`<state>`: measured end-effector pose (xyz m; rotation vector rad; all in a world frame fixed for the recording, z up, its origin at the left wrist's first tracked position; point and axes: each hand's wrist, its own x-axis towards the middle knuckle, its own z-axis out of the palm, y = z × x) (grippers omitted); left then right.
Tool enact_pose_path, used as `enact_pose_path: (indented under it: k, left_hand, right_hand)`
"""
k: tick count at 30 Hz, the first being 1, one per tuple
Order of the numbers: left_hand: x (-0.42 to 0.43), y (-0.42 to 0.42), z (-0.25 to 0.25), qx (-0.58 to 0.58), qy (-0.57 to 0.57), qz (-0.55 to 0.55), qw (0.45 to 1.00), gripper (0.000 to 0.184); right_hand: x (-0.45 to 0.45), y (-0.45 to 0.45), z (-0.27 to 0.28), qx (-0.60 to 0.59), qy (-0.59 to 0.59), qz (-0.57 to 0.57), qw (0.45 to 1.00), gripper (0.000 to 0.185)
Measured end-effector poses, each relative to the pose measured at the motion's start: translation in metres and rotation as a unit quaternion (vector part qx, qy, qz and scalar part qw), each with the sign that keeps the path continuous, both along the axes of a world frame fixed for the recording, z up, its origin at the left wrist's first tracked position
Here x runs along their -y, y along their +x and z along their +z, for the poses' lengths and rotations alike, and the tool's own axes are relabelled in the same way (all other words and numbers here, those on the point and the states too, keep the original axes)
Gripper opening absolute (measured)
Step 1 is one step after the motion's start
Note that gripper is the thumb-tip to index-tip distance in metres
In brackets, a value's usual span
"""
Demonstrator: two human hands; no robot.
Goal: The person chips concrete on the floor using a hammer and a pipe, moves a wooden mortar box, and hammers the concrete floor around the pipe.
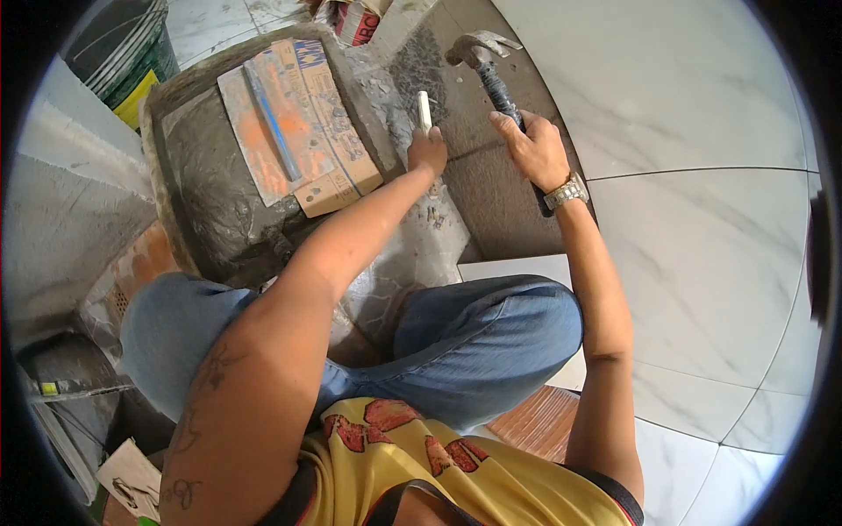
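Observation:
My right hand (539, 156) is closed around the dark wrapped handle of a claw hammer (493, 81), its metal head pointing away from me. A metal-banded watch sits on that wrist. To its left, my left hand (428, 152) is closed on a short, narrow white stick-like piece (424, 110), which sticks up past the fingers. The lower end of this piece is hidden by the hand. Beneath both hands lies a brown-grey floor surface (500, 188), with small crumbs of debris near my left wrist.
A mortar tub (158, 188) holds wet grey mortar (210, 167), with a flattened cardboard piece (329, 131) and a blue strip (274, 123) on top. A green bucket (132, 66) stands behind it. Large white marbled tiles (684, 219) cover the right side.

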<state>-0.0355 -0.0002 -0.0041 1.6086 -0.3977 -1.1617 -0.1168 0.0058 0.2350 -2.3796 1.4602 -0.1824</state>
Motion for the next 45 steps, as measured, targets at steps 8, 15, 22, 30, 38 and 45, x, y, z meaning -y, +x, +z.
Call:
enact_pose_path:
  k: [8,15,22,30,38,45]
  left_hand:
    - [-0.009,0.003,0.009,0.062,-0.003,0.006,0.998,0.051]
    - [0.029,0.081,0.028,0.199,-0.057,-0.031,0.978,0.051]
    - [0.005,0.202,0.076,0.595,-0.117,-0.427,0.671,0.038]
    - [0.017,0.177,0.046,0.617,-0.084,-0.517,0.587,0.033]
    - [0.044,0.185,0.032,0.639,-0.142,-0.519,0.55,0.035]
    - [0.049,0.181,0.038,0.645,-0.159,-0.515,0.541,0.038]
  right_hand:
    - [0.013,0.017,-0.02,-0.068,-0.056,0.062,0.994,0.055]
    - [-0.022,0.012,0.039,0.125,-0.033,0.053,0.99,0.041]
    - [-0.053,-0.045,-0.116,0.201,0.048,0.018,0.978,0.028]
    - [-0.08,-0.064,-0.209,0.275,0.048,-0.037,0.96,0.024]
    - [-0.08,-0.073,-0.263,0.317,0.102,-0.157,0.93,0.024]
    - [-0.06,-0.065,-0.236,0.279,0.074,-0.106,0.952,0.023]
